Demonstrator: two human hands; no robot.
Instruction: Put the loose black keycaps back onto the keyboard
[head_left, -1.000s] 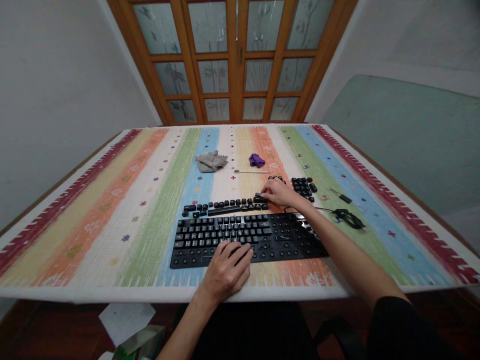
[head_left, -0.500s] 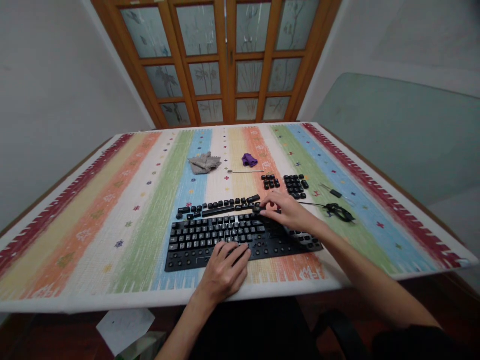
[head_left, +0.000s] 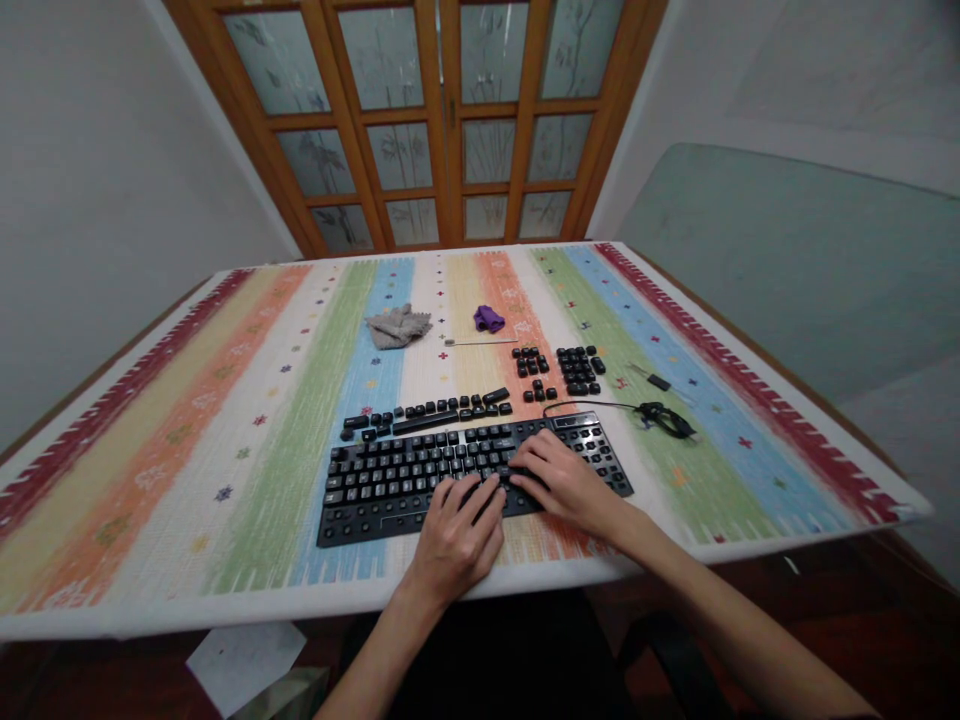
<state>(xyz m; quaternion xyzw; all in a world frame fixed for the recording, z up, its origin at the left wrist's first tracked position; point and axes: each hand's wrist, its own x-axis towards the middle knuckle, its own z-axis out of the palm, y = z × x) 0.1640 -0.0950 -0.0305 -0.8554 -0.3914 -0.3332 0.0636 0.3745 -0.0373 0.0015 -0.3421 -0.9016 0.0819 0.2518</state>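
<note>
A black keyboard (head_left: 600, 452) lies near the table's front edge; keycaps cover its upper left part, while its bottom row and right section show bare switches. My left hand (head_left: 459, 535) rests on its front edge, fingers apart and bent over the lower rows. Over the right middle of the board, my right hand (head_left: 559, 482) has its fingers curled down around a black keycap (head_left: 507, 474), mostly hidden by the fingertips. Behind the keyboard are loose keycaps in a row, among them a long space bar (head_left: 425, 424).
More loose keycaps (head_left: 577, 371) form groups at the back right. Beyond the row lie a grey cloth (head_left: 399, 326), a purple cloth (head_left: 489, 319) and a thin rod (head_left: 480, 343). A coiled cable (head_left: 666, 419) and a small dark-handled tool (head_left: 658, 382) lie to the right.
My right hand has come back from the loose keycap row to the keyboard, close to my left hand. The left hand stays on the front edge. The view has shifted slightly.
</note>
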